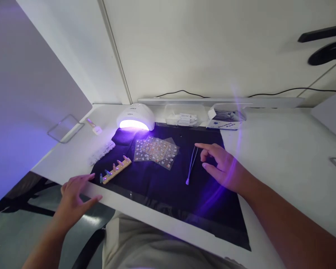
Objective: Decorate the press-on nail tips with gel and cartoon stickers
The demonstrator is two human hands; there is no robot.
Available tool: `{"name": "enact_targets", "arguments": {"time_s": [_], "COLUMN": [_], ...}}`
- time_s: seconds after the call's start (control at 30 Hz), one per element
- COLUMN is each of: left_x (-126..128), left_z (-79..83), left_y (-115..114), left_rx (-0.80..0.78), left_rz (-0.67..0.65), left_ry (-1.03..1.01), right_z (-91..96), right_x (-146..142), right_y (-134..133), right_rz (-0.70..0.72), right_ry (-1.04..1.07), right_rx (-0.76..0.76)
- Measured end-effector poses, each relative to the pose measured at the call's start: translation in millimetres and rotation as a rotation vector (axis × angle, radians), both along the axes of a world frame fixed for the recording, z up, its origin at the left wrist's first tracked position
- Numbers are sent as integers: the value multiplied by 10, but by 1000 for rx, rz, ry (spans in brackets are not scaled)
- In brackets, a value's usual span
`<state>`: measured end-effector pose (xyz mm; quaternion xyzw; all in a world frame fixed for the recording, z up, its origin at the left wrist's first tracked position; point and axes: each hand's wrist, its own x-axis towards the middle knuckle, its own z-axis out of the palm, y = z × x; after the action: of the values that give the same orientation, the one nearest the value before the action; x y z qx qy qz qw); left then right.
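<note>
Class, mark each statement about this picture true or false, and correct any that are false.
1. The white lamp is glowing. True.
2. Five nail tips stand on the wooden strip. True.
3. The left hand grips that strip. False: the left hand is open beside it.
4. The tweezer-like tool is nearest the right hand. True.
5. The patterned sheets lie under the black mat. False: the sheets lie on the mat.

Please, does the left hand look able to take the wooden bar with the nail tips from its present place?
Probably yes: the left hand is open close to the near end of the wooden bar, and nothing appears to stand between them.
</note>
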<state>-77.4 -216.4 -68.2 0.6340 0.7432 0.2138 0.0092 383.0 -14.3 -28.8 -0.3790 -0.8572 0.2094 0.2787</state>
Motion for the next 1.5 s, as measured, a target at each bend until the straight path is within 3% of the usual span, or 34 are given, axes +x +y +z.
{"name": "enact_targets", "arguments": {"time_s": [0.27,0.47,0.63,0.8,0.97,1.27,1.5], "left_x": [237,273,248,229,330,1031,1186], "left_z": [23,-45,-74,-125,-127,309,393], "left_y": [294,330,294,164,188,781,1112], "left_rx": [-15,38,95,183,199,-85,-214], "left_rz": [77,147,114,-37,-300,-707,-811], "left_ry": [-8,-11,-20,-86,-130,-55,-48], "right_z": [75,101,143,257,276,130,47], "right_x": [39,-13,-61,-75,-167,-173,-177], "right_y": [9,-2,-20,-103,-159,-60,6], "right_rz": [-46,23,-1,-51,-35,-8,-7], "right_ry": [-63,-127,-190,-260,-362,-458,-434], "right_rx": [42,35,26,74,120,104,90]}}
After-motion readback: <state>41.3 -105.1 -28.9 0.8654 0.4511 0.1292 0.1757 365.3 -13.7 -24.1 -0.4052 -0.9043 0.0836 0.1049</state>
